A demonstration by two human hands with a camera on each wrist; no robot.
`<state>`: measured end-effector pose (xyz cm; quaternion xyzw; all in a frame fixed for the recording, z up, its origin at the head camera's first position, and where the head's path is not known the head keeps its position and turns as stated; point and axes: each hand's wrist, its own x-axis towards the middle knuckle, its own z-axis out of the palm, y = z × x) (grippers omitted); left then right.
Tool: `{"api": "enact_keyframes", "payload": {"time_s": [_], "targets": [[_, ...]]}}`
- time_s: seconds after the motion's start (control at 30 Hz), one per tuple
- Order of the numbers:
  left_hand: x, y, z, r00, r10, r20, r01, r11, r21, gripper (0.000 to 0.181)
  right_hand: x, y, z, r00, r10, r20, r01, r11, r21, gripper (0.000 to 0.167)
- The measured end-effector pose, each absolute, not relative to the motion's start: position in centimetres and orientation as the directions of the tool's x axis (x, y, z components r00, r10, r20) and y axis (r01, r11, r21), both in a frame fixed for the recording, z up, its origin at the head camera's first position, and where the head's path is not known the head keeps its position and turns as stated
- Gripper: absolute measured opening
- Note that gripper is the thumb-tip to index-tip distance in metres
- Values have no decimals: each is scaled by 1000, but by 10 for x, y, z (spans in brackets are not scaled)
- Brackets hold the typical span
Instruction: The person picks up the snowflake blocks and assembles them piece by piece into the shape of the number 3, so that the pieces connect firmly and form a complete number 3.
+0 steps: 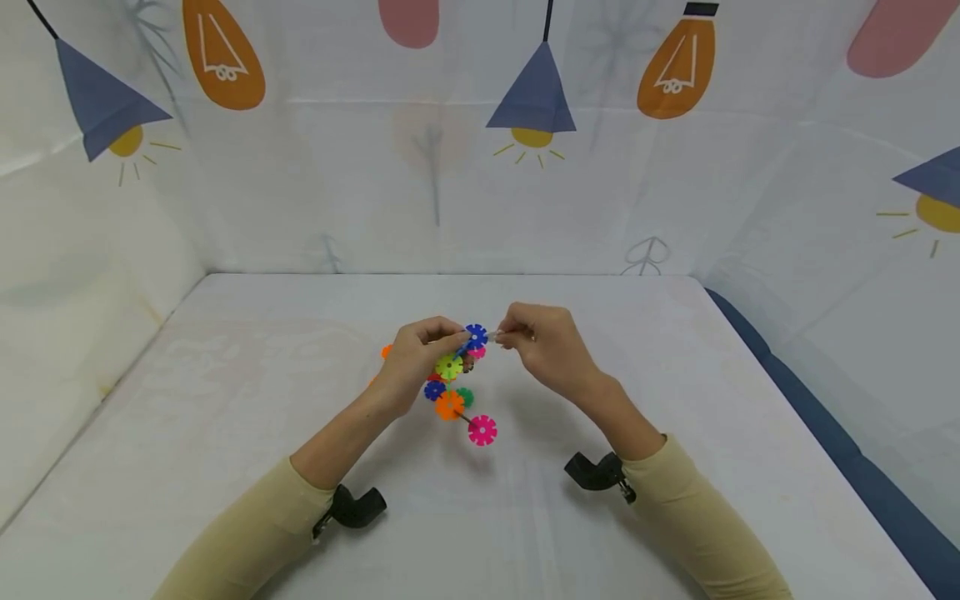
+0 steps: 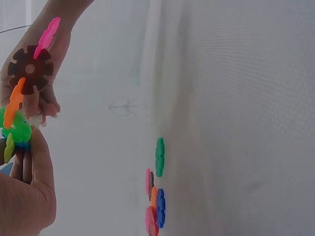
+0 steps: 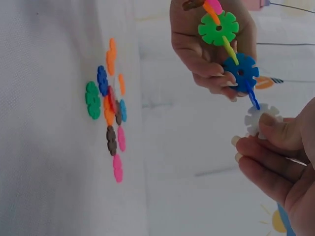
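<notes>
A chain of slotted plastic snowflake discs hangs between the two hands. My left hand (image 1: 405,367) pinches the chain at a blue disc (image 3: 250,71). Between thumb and fingers, my right hand (image 1: 551,346) pinches a white disc (image 3: 252,119), which meets the edge of a dark blue disc (image 3: 253,97) at the chain's end. Beyond the blue disc the chain runs through a yellow disc (image 3: 229,50) and a green disc (image 3: 209,30), then orange, pink and brown ones. In the left wrist view, the brown disc (image 2: 42,71) and pink disc (image 2: 48,35) show clearly.
Several loose discs lie on the white table (image 1: 225,400) below the hands, among them a pink disc (image 1: 475,430), an orange disc (image 1: 442,407) and a green disc (image 3: 93,108). White printed cloth (image 1: 337,192) surrounds the table at the back and sides.
</notes>
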<state>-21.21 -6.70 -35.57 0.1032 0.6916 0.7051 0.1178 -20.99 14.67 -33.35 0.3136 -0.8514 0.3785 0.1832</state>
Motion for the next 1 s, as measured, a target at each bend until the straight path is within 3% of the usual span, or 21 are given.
{"api": "enact_keyframes", "payload": {"time_s": [0.23,1.0], "targets": [[-211,-65,-357,-954,298,-18,-24,-17,1000,21,-210,145,-338,-646,-424,635,-745,533,-401,13],[-211,-70,-358,-943,330,37,33,-19,999,22,-210,136,-351,-585,-429,688,-797,462,-389,16]]}}
